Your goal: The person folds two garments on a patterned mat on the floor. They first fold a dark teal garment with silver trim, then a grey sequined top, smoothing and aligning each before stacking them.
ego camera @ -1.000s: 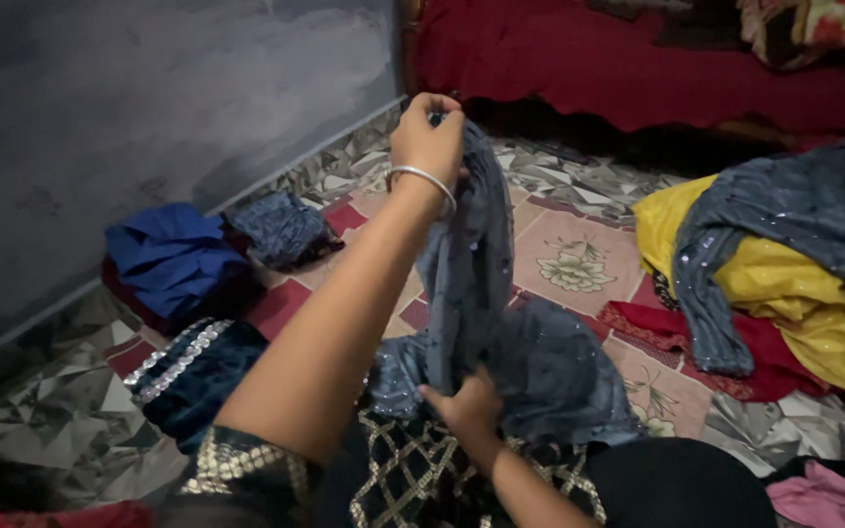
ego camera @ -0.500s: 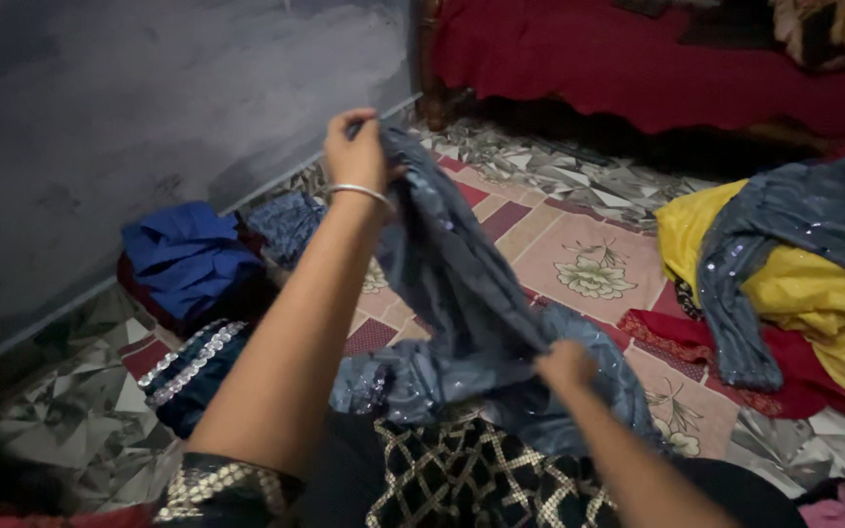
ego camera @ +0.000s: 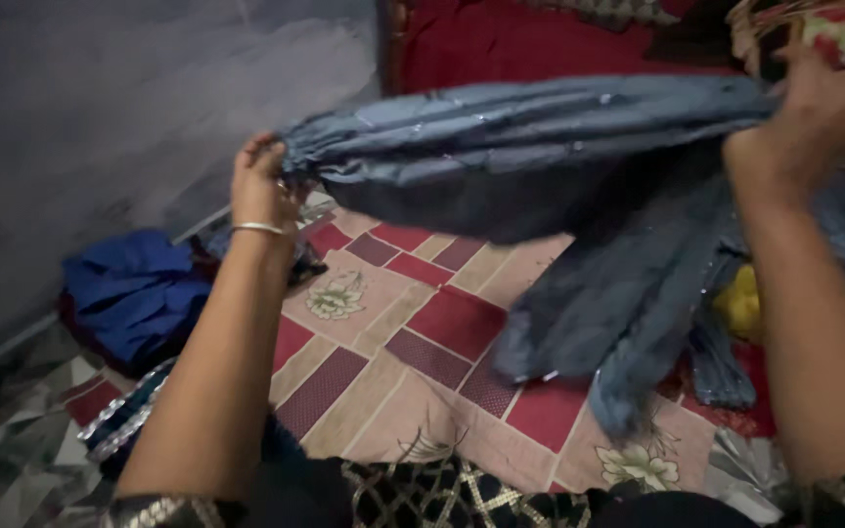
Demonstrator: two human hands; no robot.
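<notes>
The grey-blue sequinned cloth is being held stretched across the upper half of the frame, from left of centre to the upper right corner, well above the patterned floor mat. Its top edge is being pulled into a bunched, nearly level band, while a loose fold is hanging down at centre right, its lowest tip reaching close to the mat.

The step in hand is judged to be the spreading-out of the cloth between both hands, as is done before a fold. The next move is judged to call for the bunched edge being shaken flat and the two ends being kept level, so that the hanging fold is not left twisted.

The left hand is being raised at the left of centre, its forearm rising steeply from the lower left, a thin metal bangle sitting at the wrist; its fingers are being clenched on the left end of the cloth. The right hand is being lifted at the upper right, back of the hand toward the camera, and is grasping the other end of the cloth.

A folded blue garment is lying at the left by the grey wall. A yellow cloth is partly being hidden behind the hanging fold at the right. A red-covered bed is showing along the top.
</notes>
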